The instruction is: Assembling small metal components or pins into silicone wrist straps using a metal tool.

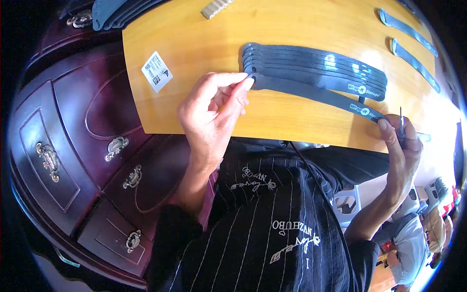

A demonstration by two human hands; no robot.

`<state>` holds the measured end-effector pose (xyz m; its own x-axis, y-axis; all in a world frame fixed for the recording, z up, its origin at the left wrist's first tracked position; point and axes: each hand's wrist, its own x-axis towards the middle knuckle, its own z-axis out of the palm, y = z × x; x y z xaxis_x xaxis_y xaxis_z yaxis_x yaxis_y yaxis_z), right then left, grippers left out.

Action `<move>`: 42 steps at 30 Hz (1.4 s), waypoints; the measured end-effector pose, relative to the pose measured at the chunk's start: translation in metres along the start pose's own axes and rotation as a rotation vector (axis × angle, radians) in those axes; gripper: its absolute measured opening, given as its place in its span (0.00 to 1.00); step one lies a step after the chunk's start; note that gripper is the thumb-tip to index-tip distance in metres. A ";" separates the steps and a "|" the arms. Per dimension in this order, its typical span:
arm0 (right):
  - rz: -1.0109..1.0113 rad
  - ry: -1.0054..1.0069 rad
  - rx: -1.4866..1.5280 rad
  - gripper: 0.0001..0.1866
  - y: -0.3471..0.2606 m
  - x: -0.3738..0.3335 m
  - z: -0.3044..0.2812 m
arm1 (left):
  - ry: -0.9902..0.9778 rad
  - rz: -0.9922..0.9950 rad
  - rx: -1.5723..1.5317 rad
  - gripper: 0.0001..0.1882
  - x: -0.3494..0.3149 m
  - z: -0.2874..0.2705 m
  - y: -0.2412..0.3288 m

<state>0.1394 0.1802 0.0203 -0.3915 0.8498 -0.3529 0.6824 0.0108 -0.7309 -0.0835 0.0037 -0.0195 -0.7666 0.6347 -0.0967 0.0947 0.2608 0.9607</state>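
Note:
A long dark strap (311, 91) with white print near its right end is held along the front of the table. My left hand (211, 104) is closed in a pinch on the strap's left end. My right hand (401, 143) grips its other end between thumb and fingers. A slim pointed tool (401, 127), its metal tip upward, also sits in my right hand; its exact kind is unclear. Just behind the held strap lies a fanned stack of matching straps (311, 59), with holes showing near their left ends.
The wooden table (194, 117) bears a white printed label (156, 72) and a tan ridged piece (215, 8). Two straps (413, 61) with end loops lie far right. More dark straps (119, 13) rest at the far left. Dark red drawers (53, 165) stand left.

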 end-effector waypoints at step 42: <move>-0.057 0.006 0.036 0.12 0.007 0.022 0.006 | 0.064 -0.007 0.185 0.04 0.003 0.011 0.003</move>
<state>0.1316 0.1951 0.0040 -0.4256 0.8514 -0.3065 0.6362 0.0407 -0.7704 -0.0786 0.0144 -0.0193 -0.8060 0.5863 -0.0810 0.1995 0.3979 0.8955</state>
